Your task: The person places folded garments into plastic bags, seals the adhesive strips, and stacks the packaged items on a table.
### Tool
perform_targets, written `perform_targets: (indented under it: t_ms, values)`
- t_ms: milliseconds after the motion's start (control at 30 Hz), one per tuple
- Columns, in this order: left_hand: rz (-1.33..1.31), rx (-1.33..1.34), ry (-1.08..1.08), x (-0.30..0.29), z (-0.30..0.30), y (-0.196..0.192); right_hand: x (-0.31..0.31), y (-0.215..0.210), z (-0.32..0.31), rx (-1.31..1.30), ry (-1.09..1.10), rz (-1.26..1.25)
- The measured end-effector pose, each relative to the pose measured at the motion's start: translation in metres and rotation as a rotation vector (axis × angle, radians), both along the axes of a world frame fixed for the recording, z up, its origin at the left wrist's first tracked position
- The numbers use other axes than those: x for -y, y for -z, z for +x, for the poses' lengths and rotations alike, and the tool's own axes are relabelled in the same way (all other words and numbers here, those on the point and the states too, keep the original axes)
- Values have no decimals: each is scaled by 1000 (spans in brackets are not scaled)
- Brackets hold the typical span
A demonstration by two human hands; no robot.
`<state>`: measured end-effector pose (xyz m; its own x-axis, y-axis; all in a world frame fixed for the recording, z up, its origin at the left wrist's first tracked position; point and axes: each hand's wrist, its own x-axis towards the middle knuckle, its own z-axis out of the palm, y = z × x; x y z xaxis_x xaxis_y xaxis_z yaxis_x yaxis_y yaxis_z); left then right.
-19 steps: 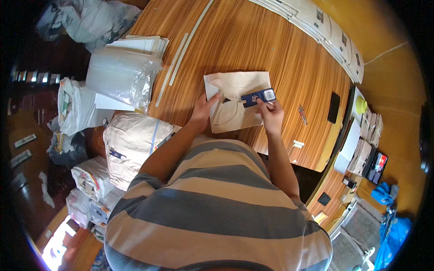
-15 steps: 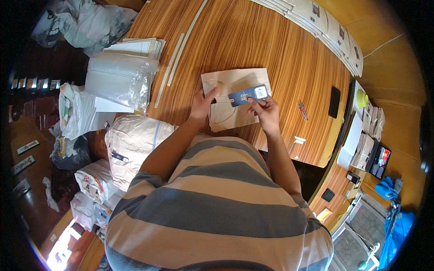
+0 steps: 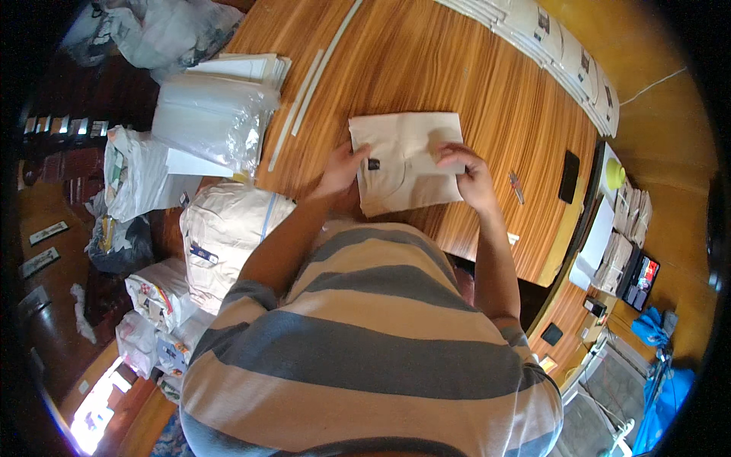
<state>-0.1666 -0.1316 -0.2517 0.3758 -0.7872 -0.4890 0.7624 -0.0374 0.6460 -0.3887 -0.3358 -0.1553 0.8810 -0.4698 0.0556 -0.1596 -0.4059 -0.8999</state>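
Observation:
A folded beige cloth garment lies flat on the wood-grain table in front of me, with a small dark label near its left side. My left hand is closed on the garment's left edge, its thumb on top of the cloth. Over the right edge, my right hand hovers with loosely bent fingers and nothing visible in them. No blue hang tag shows on the garment's upper face.
Small red-handled snips and a black phone lie to the right. Clear plastic sleeves are stacked left, above a beige bundle beside me. Packed garments line the far right edge.
The blue hang tag that my right hand held over the garment is out of sight. My right hand has moved slightly right, and the garment's right side now lies smoother.

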Motion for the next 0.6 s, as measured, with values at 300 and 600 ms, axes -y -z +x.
perform_targets:
  t_ms: [300,600]
  values:
    - [47,103,59,4,-1,-16,29,-36,1,33,-349,556]
    - [-70,-133,16,0,-3,-39,11,-23,3,-155,-478,-859]
